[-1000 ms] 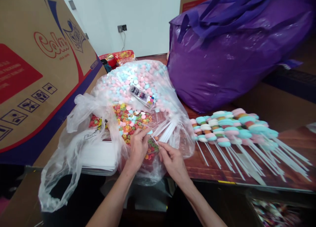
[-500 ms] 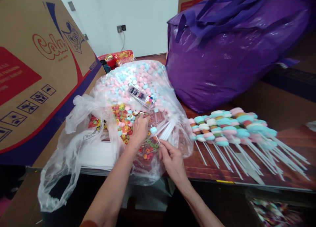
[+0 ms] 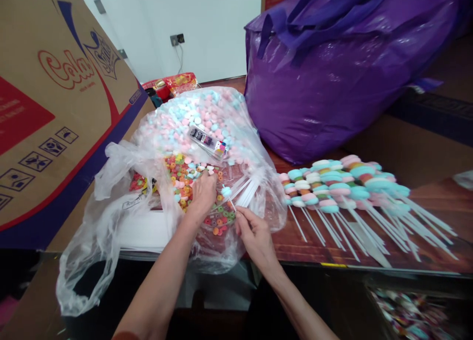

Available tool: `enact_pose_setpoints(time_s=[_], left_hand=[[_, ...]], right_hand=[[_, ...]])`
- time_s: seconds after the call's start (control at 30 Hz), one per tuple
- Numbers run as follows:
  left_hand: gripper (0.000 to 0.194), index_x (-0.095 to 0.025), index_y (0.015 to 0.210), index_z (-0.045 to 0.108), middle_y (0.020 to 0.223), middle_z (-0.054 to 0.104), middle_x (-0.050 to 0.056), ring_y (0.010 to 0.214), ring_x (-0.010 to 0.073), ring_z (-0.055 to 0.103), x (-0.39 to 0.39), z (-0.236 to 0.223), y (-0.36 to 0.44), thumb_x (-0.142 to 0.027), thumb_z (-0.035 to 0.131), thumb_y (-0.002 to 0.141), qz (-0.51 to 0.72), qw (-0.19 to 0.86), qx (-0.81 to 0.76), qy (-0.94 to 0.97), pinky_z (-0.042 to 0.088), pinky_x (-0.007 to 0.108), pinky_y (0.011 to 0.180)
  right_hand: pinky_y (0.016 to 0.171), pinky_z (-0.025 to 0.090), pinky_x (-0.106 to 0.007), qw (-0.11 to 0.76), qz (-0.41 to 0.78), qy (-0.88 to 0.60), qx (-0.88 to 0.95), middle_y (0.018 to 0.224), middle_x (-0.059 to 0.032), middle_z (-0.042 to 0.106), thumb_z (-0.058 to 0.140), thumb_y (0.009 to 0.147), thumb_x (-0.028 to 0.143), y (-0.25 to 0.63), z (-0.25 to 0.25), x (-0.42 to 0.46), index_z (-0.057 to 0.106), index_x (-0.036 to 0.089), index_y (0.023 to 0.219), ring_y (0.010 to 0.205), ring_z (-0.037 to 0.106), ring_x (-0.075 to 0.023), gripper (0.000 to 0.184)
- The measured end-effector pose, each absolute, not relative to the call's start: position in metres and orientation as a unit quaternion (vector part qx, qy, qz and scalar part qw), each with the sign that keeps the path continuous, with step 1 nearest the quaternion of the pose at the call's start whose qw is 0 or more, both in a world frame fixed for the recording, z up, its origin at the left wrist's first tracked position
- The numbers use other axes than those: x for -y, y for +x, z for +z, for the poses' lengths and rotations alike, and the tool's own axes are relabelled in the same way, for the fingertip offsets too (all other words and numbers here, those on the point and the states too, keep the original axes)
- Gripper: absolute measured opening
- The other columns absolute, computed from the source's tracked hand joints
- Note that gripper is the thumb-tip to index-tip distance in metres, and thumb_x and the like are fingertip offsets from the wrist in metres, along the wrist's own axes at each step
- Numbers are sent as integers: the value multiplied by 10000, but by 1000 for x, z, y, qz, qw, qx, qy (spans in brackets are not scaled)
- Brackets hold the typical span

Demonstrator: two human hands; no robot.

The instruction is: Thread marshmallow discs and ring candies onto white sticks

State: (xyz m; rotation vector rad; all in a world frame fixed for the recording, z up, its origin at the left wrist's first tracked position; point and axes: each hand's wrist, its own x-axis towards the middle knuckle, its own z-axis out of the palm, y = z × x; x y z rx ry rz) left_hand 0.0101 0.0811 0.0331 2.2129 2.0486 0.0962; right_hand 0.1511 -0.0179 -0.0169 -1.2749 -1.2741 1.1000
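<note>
My right hand (image 3: 255, 235) pinches a slim white stick (image 3: 232, 205) near its lower part. A light blue marshmallow (image 3: 226, 192) is threaded on the stick, with the tip poking out above. My left hand (image 3: 204, 192) reaches down among loose ring-shaped gummies (image 3: 180, 186) and pastel marshmallows; its fingertips are hidden, so its grip does not show. Both hands work over the open mouth of a clear plastic bag (image 3: 210, 261). Beyond them the bag is heaped with pink, blue and white marshmallows (image 3: 207, 108). Spare white sticks (image 3: 249, 192) lie just past my right hand.
Finished candy skewers (image 3: 332, 187) are piled at the right, beside a knife blade (image 3: 369, 244). A big purple bag (image 3: 314, 93) stands behind, and a cardboard box (image 3: 66, 108) rises at the left. A small clear pack (image 3: 207, 142) lies on the marshmallow heap.
My left hand has shifted slightly left over the loose candies. My right hand still holds the stick with its blue marshmallow. The whole view has drifted a little.
</note>
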Motion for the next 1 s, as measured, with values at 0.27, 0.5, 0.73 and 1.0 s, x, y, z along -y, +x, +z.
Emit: enact_pose_setpoints(time_s=[0.27, 0.5, 0.73, 1.0], left_hand=[[229, -185, 1010, 728, 884, 730, 73, 828, 208, 662, -82, 15, -2, -175, 577, 838, 337, 229, -660, 632, 492, 316, 785], [292, -145, 912, 730, 797, 719, 27, 673, 128, 622, -64, 9, -2, -306, 776, 673, 546, 505, -522, 418, 498, 250, 658], [267, -163, 953, 751, 871, 749, 40, 756, 138, 644, -57, 3, 2, -284, 762, 715, 572, 466, -509, 444, 502, 259, 733], [272, -162, 984, 773, 938, 762, 59, 816, 157, 665, -48, 2, 7, -331, 728, 775, 568, 462, -520, 439, 524, 273, 758]], right_hand=[[492, 366, -238, 491, 453, -524, 528, 547, 36, 488, 500, 941, 416, 151, -17, 19, 729, 127, 1061, 498, 452, -128, 388], [497, 388, -242, 490, 458, -518, 530, 544, 37, 497, 523, 926, 407, 150, -18, 20, 735, 133, 1053, 498, 466, -129, 370], [502, 394, -245, 477, 448, -532, 538, 542, 37, 508, 525, 930, 421, 150, -20, 18, 731, 144, 1041, 498, 475, -133, 363], [494, 389, -242, 494, 452, -520, 530, 538, 42, 486, 530, 923, 417, 150, -16, 20, 731, 134, 1041, 492, 455, -126, 366]])
